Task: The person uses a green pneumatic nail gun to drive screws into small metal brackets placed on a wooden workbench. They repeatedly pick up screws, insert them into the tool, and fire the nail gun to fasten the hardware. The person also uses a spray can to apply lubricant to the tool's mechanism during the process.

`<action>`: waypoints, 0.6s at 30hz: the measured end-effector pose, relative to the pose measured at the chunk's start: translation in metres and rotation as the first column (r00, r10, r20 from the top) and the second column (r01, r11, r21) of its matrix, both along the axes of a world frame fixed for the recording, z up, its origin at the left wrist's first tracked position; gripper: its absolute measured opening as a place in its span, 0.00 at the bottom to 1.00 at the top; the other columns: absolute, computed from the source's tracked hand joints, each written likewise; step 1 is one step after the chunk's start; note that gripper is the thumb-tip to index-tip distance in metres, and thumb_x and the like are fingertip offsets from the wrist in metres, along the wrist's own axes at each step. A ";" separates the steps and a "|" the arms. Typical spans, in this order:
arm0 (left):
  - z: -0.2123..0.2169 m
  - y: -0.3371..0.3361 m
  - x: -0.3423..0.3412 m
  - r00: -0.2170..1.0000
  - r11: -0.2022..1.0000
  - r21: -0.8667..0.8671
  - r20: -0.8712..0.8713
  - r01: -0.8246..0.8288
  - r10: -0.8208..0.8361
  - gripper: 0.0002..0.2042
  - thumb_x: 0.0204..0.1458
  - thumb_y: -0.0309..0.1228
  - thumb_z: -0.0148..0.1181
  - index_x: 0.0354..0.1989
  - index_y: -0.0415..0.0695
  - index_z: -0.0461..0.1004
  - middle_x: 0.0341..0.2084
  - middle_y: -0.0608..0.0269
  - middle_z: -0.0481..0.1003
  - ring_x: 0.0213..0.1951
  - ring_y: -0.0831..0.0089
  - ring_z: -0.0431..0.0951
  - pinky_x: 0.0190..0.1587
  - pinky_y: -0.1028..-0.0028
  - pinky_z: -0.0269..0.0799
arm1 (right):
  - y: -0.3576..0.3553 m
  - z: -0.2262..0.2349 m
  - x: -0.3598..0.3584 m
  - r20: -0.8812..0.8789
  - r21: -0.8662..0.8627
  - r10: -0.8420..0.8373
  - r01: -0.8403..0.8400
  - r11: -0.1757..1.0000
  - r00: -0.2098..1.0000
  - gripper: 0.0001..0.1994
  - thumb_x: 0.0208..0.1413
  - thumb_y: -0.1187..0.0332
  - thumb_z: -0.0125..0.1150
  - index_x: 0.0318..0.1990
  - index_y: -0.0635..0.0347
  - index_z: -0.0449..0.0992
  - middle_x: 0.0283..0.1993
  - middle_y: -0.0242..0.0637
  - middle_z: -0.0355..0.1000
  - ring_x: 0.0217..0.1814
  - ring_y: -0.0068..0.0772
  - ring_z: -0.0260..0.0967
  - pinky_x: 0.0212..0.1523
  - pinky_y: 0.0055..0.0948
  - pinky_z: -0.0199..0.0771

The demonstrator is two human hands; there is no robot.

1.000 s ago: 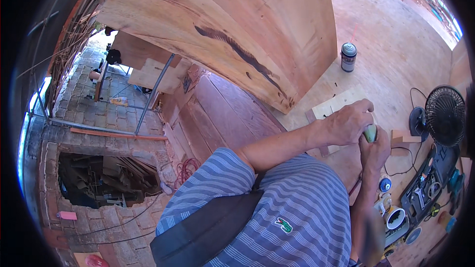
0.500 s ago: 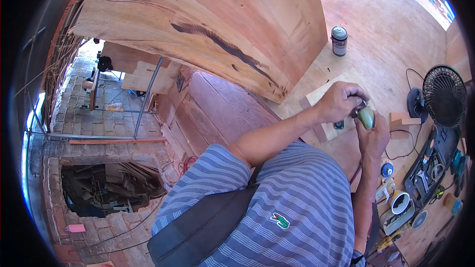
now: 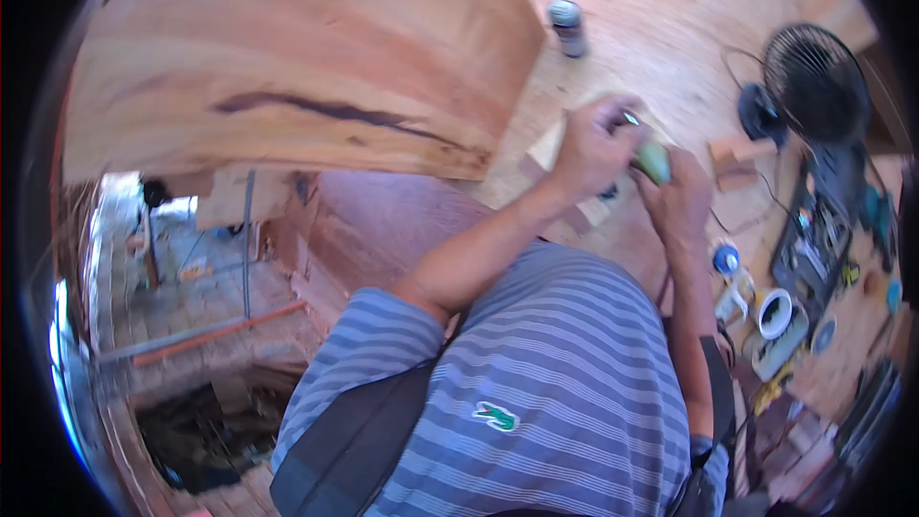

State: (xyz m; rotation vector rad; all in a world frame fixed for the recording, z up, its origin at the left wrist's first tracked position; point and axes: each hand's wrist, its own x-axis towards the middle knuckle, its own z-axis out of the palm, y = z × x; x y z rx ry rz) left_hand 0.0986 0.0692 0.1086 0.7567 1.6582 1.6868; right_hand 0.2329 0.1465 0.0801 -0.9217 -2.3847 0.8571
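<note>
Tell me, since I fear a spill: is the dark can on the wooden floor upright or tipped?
Upright. The dark can stands on its base on the wooden floor, lid facing up, apart from both hands.

Blue striped short-sleeved shirt (image 3: pixel 565 364), dark strap (image 3: pixel 354 450)

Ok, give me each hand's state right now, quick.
Left hand: fingers curled, pinching at the tip of the green tool.
Right hand: closed around the green tool's body, holding it.
</note>
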 end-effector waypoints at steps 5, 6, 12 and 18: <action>0.018 -0.002 0.000 0.993 0.986 -0.117 0.001 -0.119 0.120 0.15 0.54 0.22 0.64 0.47 0.26 0.72 0.28 0.56 0.78 0.31 0.76 0.80 0.32 0.79 0.78 | 0.002 -0.008 0.001 0.007 0.001 -0.021 0.021 1.000 1.000 0.20 0.41 0.61 0.75 0.38 0.61 0.74 0.37 0.46 0.73 0.41 0.52 0.72 0.41 0.46 0.73; 0.018 -0.002 -0.001 0.993 0.983 -0.149 -0.042 -0.112 0.106 0.14 0.54 0.22 0.64 0.46 0.25 0.73 0.28 0.55 0.78 0.31 0.76 0.80 0.32 0.79 0.78 | 0.002 -0.007 0.002 0.026 -0.017 -0.019 0.019 1.000 0.999 0.20 0.41 0.61 0.75 0.38 0.61 0.74 0.38 0.46 0.73 0.42 0.52 0.73 0.41 0.46 0.73; 0.025 -0.004 -0.018 0.735 0.976 -0.159 -0.641 0.151 -0.219 0.06 0.54 0.16 0.58 0.38 0.34 0.79 0.32 0.56 0.79 0.31 0.73 0.80 0.34 0.75 0.77 | -0.002 0.001 0.000 0.044 -0.064 -0.001 0.003 0.998 0.999 0.19 0.42 0.62 0.75 0.37 0.61 0.73 0.38 0.46 0.73 0.43 0.51 0.73 0.43 0.46 0.74; 0.040 -0.010 -0.013 0.458 0.930 -0.290 -0.811 0.224 -0.364 0.11 0.53 0.15 0.56 0.43 0.36 0.80 0.46 0.47 0.75 0.43 0.61 0.79 0.42 0.70 0.76 | -0.002 -0.020 -0.001 0.030 -0.208 -0.081 0.086 0.974 0.996 0.17 0.39 0.62 0.72 0.35 0.59 0.76 0.37 0.48 0.75 0.41 0.55 0.73 0.42 0.47 0.75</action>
